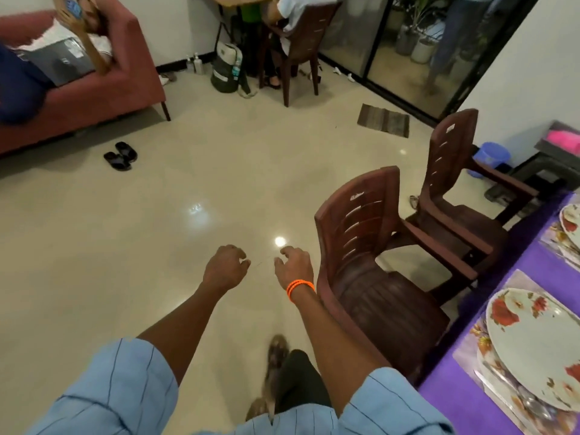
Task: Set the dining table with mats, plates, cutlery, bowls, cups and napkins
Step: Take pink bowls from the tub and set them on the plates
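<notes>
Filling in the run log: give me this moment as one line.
left hand: curled, empty | right hand: relaxed, empty | both over floor | white floral plate on patterned mat | brown plastic chair beside purple table

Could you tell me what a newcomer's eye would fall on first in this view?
Probably the person's two bare forearms reaching out over the glossy cream floor, the left hand loosely curled and the right hand empty above an orange wrist band. Next, the two brown plastic slatted chairs at right, beside the purple-clothed table. At its near edge lies a white flower-patterned plate on a floral mat.
</notes>
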